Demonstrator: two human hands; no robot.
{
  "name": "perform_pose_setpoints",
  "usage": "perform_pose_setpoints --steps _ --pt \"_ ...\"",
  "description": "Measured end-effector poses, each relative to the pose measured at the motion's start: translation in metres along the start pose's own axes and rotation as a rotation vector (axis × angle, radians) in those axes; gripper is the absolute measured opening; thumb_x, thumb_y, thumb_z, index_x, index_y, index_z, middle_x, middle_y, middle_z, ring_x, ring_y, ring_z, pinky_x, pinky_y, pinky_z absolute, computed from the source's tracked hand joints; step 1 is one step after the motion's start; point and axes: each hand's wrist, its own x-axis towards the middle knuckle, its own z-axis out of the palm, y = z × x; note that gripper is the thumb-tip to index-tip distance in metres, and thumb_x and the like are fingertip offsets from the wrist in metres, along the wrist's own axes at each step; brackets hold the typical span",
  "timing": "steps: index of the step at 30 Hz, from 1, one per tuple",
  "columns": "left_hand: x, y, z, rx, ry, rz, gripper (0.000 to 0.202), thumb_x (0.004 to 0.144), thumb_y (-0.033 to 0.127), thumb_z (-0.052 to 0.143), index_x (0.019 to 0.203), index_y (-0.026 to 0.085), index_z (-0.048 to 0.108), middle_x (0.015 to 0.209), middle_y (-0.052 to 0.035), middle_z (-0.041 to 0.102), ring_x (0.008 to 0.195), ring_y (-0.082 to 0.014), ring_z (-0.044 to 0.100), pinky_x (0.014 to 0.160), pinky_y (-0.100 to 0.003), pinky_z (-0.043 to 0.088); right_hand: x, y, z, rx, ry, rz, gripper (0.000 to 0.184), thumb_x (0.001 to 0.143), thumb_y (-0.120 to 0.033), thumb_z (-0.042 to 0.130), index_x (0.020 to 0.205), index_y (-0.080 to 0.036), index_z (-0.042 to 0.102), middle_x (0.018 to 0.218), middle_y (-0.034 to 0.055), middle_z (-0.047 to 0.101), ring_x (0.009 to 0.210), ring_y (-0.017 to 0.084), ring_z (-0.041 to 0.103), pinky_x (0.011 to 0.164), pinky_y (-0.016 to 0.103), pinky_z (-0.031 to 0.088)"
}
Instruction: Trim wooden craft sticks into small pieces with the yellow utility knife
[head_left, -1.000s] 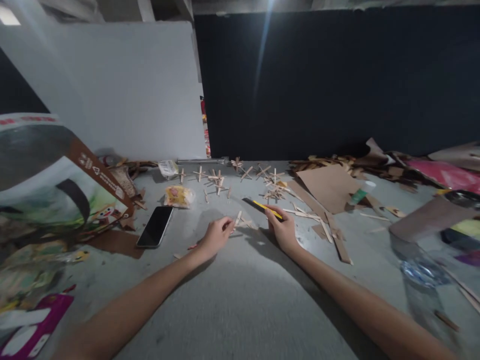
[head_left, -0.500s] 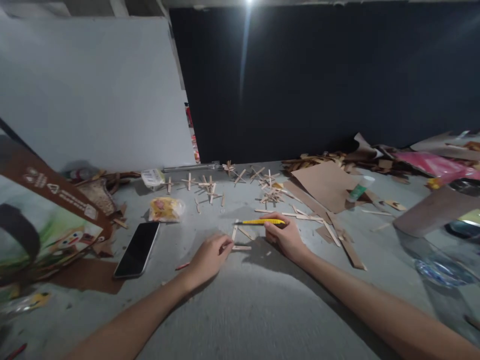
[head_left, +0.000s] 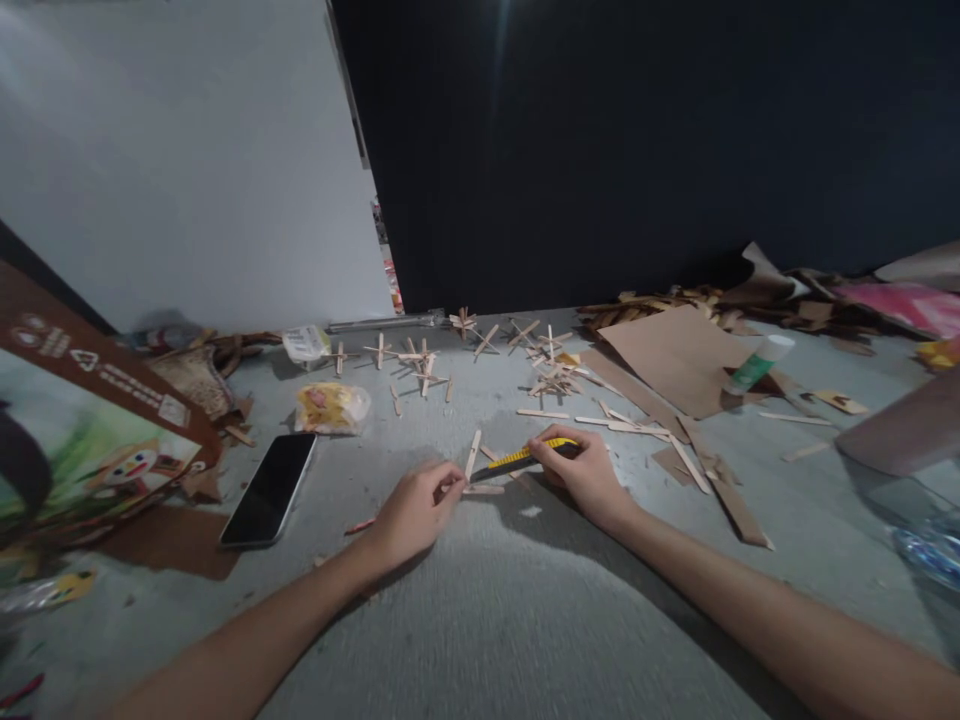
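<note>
Since the previous frame the utility knife (head_left: 523, 459) has swung: its front end, which pointed at the far tip of a craft stick (head_left: 472, 454), now slants down toward the left hand (head_left: 418, 505). The right hand (head_left: 583, 478) has its fingers closed around the knife's yellow-and-black handle. The left hand's thumb and fingertips are drawn together at the near end of that stick; I cannot tell whether they pinch it or only press it. A second stick (head_left: 486, 490) lies just right of those fingertips, crosswise to the first. Beyond the left hand sits a yellow snack packet (head_left: 332, 408); to its left lies a smartphone (head_left: 270, 490). Crossed sticks (head_left: 426, 368) are farther ahead of both hands. Right of and beyond the right hand are a cardboard sheet (head_left: 675, 360) and a glue stick (head_left: 761, 363).
</note>
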Motion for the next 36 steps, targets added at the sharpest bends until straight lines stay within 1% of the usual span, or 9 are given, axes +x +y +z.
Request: perform_pose_setpoints --steps 10,12,17,22,26,29,32,34,36 --pt "0.0 0.001 0.0 0.025 -0.001 -0.001 0.02 0.096 0.029 0.056 0.085 0.02 0.07 0.078 -0.0033 0.066 0.073 -0.0187 0.06 0.07 -0.027 0.042 -0.001 0.003 -0.002 -0.004 -0.019 0.009 0.046 0.08 -0.063 0.08 0.07 -0.019 0.069 0.046 -0.0061 0.043 0.044 0.009 0.032 0.042 0.024 0.022" --pt "0.0 -0.001 0.001 0.03 -0.001 0.013 0.02 0.095 0.029 0.057 0.086 0.02 0.072 0.078 -0.0034 0.066 0.074 -0.0188 0.061 0.071 -0.027 0.043 -0.001 0.004 -0.001 0.061 -0.003 0.037 0.045 0.079 -0.062 0.081 0.077 -0.019 0.069 0.047 -0.0077 0.042 0.043 0.009 0.032 0.042 0.024 0.022" --pt "-0.001 -0.003 0.002 0.029 -0.004 0.022 0.018 0.095 0.028 0.058 0.091 0.02 0.074 0.085 -0.005 0.071 0.077 -0.0192 0.064 0.073 -0.028 0.046 0.001 0.006 0.003 0.193 0.064 0.02 0.052 0.085 -0.063 0.077 0.113 -0.018 0.074 0.049 -0.0117 0.034 0.042 0.009 0.027 0.042 0.023 0.02" --pt "-0.002 -0.003 0.001 -0.011 0.09 -0.014 0.022 0.096 0.032 0.057 0.087 0.021 0.073 0.083 -0.0051 0.072 0.079 -0.0204 0.066 0.077 -0.03 0.049 -0.001 0.002 0.005 0.245 0.014 -0.009 0.056 0.09 -0.066 0.07 0.116 -0.016 0.076 0.054 -0.0105 0.032 0.043 0.008 0.027 0.041 0.023 0.024" --pt "0.001 -0.008 -0.001 -0.263 0.188 -0.166 0.027 0.095 0.044 0.058 0.084 0.021 0.068 0.072 -0.0018 0.07 0.07 -0.0195 0.067 0.073 -0.03 0.054 -0.006 0.0 0.004 0.087 -0.094 -0.059 0.056 0.097 -0.064 0.061 0.128 -0.019 0.073 0.065 -0.0037 0.053 0.048 0.012 0.045 0.046 0.025 0.041" --pt "0.003 -0.01 -0.002 -0.413 0.254 -0.25 0.035 0.09 0.056 0.063 0.089 0.021 0.065 0.074 -0.0031 0.073 0.07 -0.0207 0.07 0.07 -0.031 0.056 -0.009 0.003 0.001 -0.168 -0.163 -0.234 0.051 0.104 -0.059 0.05 0.135 -0.023 0.069 0.082 0.0036 0.067 0.07 0.018 0.064 0.068 0.032 0.057" --pt "0.004 -0.01 -0.001 -0.498 0.262 -0.294 0.042 0.088 0.063 0.062 0.091 0.021 0.06 0.074 -0.0035 0.072 0.069 -0.0201 0.07 0.065 -0.03 0.057 -0.014 0.003 0.0 -0.396 -0.272 -0.425 0.045 0.11 -0.047 0.041 0.145 -0.025 0.059 0.118 0.0121 0.071 0.106 0.025 0.068 0.097 0.041 0.056" --pt "0.003 -0.009 0.0 -0.563 0.226 -0.298 0.042 0.09 0.064 0.06 0.095 0.022 0.056 0.073 -0.0021 0.071 0.069 -0.0194 0.071 0.067 -0.03 0.058 -0.019 0.001 0.001 -0.511 -0.38 -0.486 0.045 0.112 -0.037 0.035 0.152 -0.025 0.05 0.124 0.0142 0.068 0.109 0.026 0.067 0.098 0.042 0.056" --pt "0.001 -0.01 0.002 -0.596 0.199 -0.283 0.036 0.092 0.058 0.059 0.099 0.023 0.053 0.071 0.0 0.069 0.071 -0.0184 0.071 0.072 -0.031 0.059 -0.023 -0.002 0.003 -0.614 -0.472 -0.524 0.047 0.111 -0.029 0.033 0.157 -0.024 0.044 0.118 0.0144 0.067 0.1 0.025 0.067 0.092 0.04 0.058"
